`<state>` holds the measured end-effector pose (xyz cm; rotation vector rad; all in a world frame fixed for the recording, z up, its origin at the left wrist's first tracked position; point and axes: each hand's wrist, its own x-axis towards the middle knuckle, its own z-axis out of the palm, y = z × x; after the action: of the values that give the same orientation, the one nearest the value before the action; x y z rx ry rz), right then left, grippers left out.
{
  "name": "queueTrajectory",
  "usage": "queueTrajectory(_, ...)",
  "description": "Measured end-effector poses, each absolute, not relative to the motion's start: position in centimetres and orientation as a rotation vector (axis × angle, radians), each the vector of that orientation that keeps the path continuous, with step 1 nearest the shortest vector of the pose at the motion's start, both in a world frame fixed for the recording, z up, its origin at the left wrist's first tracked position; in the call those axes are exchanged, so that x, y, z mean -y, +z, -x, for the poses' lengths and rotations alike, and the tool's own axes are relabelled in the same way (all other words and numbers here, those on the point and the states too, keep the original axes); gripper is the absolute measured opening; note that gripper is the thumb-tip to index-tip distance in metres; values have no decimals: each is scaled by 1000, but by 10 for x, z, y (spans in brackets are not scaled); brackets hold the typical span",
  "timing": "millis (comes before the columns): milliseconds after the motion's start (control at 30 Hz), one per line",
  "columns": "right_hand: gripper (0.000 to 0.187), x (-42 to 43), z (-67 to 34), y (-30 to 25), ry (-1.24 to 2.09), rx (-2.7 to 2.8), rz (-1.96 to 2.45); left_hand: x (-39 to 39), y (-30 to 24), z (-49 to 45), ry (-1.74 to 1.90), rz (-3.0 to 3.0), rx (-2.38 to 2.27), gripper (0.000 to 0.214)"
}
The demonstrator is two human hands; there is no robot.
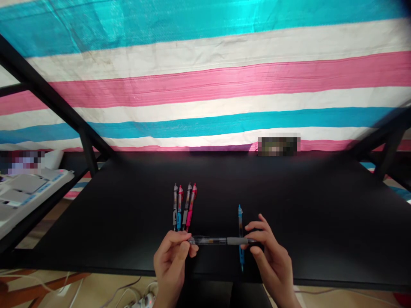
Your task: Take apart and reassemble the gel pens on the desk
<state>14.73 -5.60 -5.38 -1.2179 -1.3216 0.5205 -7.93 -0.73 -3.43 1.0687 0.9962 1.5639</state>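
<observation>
My left hand (173,259) pinches the clear back end of a pen with a grey grip (236,241), held level above the table's front part. My right hand (272,256) is at the pen's dark tip, with thumb and forefinger around it and the other fingers spread. Beneath the held pen lies a blue pen (240,220), pointing away from me. To the left, beyond my left hand, several pens lie side by side: a grey one (175,205), a red-topped one with a blue grip (179,209), another grey one (186,209) and a pink one (192,205).
The black table (289,192) has black frame bars (64,105) at its sides. A striped sheet (205,81) hangs behind it. At the back edge is a blurred-out object (278,146). White equipment (32,192) stands at the left; cables and a power strip (144,300) lie below.
</observation>
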Motion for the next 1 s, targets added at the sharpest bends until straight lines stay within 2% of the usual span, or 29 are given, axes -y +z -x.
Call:
queueTrajectory(133, 4, 58, -145, -49, 539, 1314, 1263, 12, -27, 71, 1570, -963, -1081, 20)
queueTrajectory(400, 14, 56, -148, -45, 519, 1399, 1237, 20, -19, 60, 1574, -1010, -1190, 24)
queueTrajectory(533, 8, 55, -150, -49, 474, 1418, 1221, 19, -16, 48, 1544, -986, -1260, 23)
queueTrajectory(667, 7, 54, -150, -53, 456, 1453, 1208, 19, -7, 22, 1673, -1069, -1077, 33)
queueTrajectory(867, 5, 53, -152, -52, 542, 1496, 1129, 9, 4, 15, 1598, -1083, -993, 48)
queueTrajectory(1000, 10, 55, -152, -50, 617, 1398, 1141, -17, 14, 38, 1561, -1177, -945, 45)
